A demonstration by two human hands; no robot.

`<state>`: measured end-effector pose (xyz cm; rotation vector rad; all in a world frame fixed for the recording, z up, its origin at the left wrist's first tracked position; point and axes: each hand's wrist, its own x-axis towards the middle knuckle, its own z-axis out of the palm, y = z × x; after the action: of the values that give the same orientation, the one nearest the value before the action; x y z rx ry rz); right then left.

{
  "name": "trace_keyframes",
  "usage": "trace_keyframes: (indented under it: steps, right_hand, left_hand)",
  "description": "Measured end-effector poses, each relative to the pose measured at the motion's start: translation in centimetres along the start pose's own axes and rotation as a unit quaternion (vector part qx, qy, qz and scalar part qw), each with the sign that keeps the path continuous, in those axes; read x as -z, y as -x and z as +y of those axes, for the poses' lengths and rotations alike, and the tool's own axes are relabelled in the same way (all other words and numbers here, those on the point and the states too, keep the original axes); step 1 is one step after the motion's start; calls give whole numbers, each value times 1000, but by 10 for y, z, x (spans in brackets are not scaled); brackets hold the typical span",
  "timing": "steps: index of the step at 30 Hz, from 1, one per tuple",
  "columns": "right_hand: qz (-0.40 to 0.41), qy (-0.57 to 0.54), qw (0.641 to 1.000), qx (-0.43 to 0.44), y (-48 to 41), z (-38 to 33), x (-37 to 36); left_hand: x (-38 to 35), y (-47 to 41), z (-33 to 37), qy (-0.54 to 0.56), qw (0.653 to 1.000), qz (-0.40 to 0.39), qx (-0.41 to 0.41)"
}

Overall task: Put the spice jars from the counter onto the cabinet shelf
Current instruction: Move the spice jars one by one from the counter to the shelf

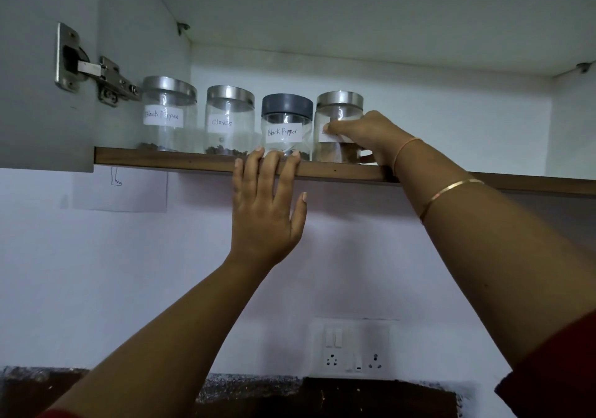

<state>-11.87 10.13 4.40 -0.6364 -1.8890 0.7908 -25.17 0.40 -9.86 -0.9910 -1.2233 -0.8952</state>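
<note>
Dark counter (258, 388) lowest, switch panel (353, 346) on wall above | left hand (266, 211) flat, straight fingertips resting on cabinet shelf (161, 156) front edge, holding nothing | right hand (364, 137) curled round steel-lidded jar (338, 108) standing at row's right end on shelf | leftward along shelf: grey-lidded Black Pepper jar (285, 127), Cloves jar (229, 120), second Black Pepper jar (167, 117)

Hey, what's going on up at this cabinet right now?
A person is lining up spice jars on the cabinet shelf. Their right hand grips the rightmost jar, which stands at the end of a row of four, beside a grey-lidded Black Pepper jar, a Cloves jar and a steel-lidded Black Pepper jar. The left hand rests its fingers on the shelf's front edge.
</note>
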Motion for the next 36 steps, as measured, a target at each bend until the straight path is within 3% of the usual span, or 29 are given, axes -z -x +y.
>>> trace_keyframes:
  steps: [7,11,14,20,25,31,36]
  right_hand:
    - [4,36,999,-1,5,1,1]
    - [-22,130,990,-51,17,-7,3]
    - [4,217,975,-41,31,-11,3]
    - [195,305,925,115,70,5,-11]
    - [225,313,899,209,111,30,-27]
    - [177,382,880,220,173,89,-67]
    - [8,414,904,110,253,170,-107]
  left_hand:
    - [8,-2,6,7,1000,-22,18]
    - [19,-4,11,13,998,-52,31]
    - [28,-6,13,13,996,-81,33]
    - [43,-8,23,3,985,-162,56]
    - [55,5,32,36,979,-186,72]
    - [75,86,51,145,969,-200,28]
    - [101,183,51,142,941,-301,56]
